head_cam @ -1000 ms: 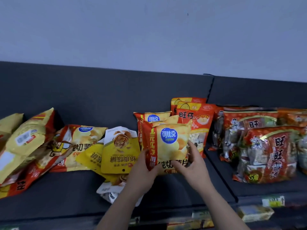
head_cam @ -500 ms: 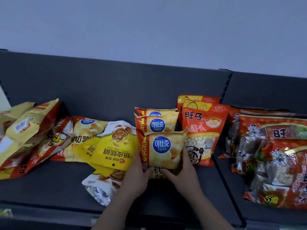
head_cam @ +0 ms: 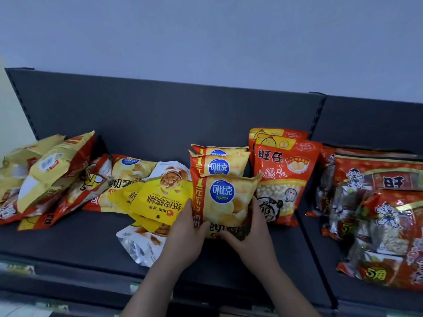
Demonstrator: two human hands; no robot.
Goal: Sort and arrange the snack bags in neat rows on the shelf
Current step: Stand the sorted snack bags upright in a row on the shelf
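- Pale blue-grey wall [head_cam: 206, 42] fills the top of your view.
- Dark grey shelf [head_cam: 68, 243] runs the full width below it, with an upright back panel [head_cam: 160, 115] and a seam splitting off a right-hand section.
- Red cracker bags [head_cam: 377, 213] crowd that right section, overlapping and leaning.
- A heap [head_cam: 52, 177] of yellow and red bags lies tumbled at the far left, tilted against each other.
- Two red bun bags [head_cam: 283, 179] stand upright, one behind the other, just right of centre.
- The front chip bag [head_cam: 225, 197], yellow with a red strip and a blue round logo, stands upright at the centre. Its right edge touches the front bun bag.
- Two matching chip bags [head_cam: 220, 167] stand in line right behind it, only their tops showing.
- Another chip bag [head_cam: 130, 177] lies flat to the left, partly under the others.
- A yellow walnut bag [head_cam: 160, 197] lies upside down just left of the front chip bag, overlapping a white-and-silver bag [head_cam: 139, 245] nearer the shelf's front edge.
- Your left hand [head_cam: 183, 234] grips the front chip bag at its lower left, thumb laid across the face.
- Your right hand [head_cam: 254, 234] grips its lower right, fingers up the side edge and thumb on the front.
- Price labels [head_cam: 18, 268] on the front rail are too blurred to read.
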